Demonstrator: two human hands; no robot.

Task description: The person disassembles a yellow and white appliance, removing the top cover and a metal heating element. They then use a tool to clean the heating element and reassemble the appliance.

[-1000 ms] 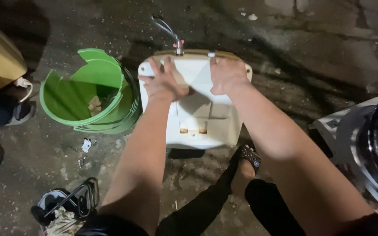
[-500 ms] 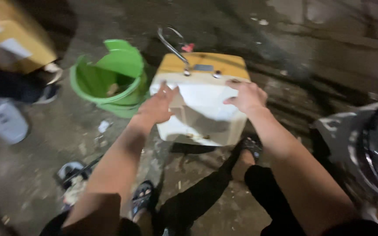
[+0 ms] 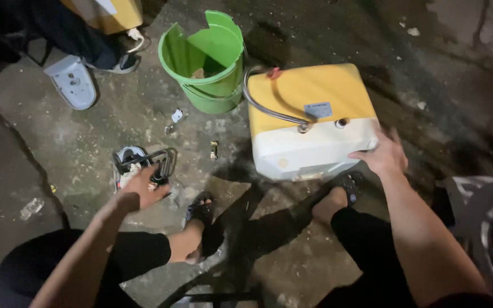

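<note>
A boxy yellow and white water-heater tank (image 3: 309, 122) lies on the concrete floor with a grey flexible hose (image 3: 263, 105) looped over its yellow side. My right hand (image 3: 380, 155) rests flat against the tank's lower right corner, fingers spread. My left hand (image 3: 144, 188) reaches down to the left and touches a metal heating element with bent tube loops (image 3: 144, 162) lying on the floor. Whether its fingers close around the part is hard to tell.
A cracked green plastic bucket (image 3: 203, 57) stands behind the tank's left side. Small scraps and a screw-like piece (image 3: 214, 149) lie on the floor. Another person's shoe (image 3: 121, 63) and a white object (image 3: 72, 82) are at top left. My sandalled feet (image 3: 201, 214) are below.
My left hand left the tank and dropped down-left to the heating element. The tank has tipped so its yellow side faces up. My right hand slid to its right corner.
</note>
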